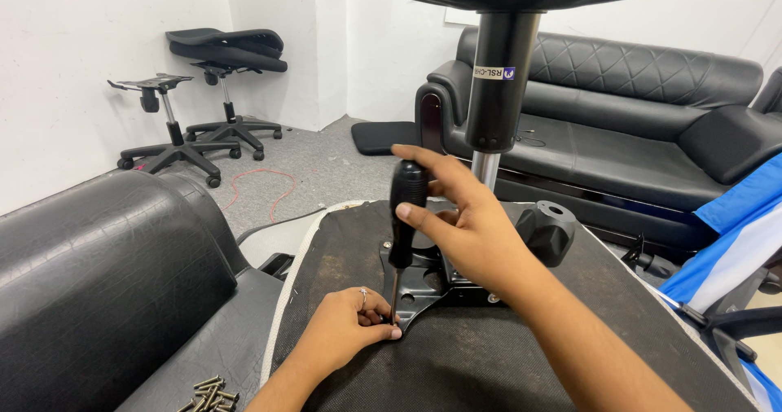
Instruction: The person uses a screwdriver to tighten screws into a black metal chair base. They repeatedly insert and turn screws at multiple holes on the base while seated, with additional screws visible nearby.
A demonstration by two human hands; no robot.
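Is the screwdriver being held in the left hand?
No, the right hand grips the screwdriver, while the left hand steadies its tip.

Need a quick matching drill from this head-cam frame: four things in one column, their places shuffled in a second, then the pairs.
Things:
1. screwdriver
2. loose bolts
3. black sofa
4. chair bases

Places:
A. far left, by the white wall
B. bottom edge, on the black cushion at left
C. upright in the right hand, tip down by the left hand at the metal plate
D. behind the gas-lift column, on the right

Pairs: 1-C, 2-B, 3-D, 4-A
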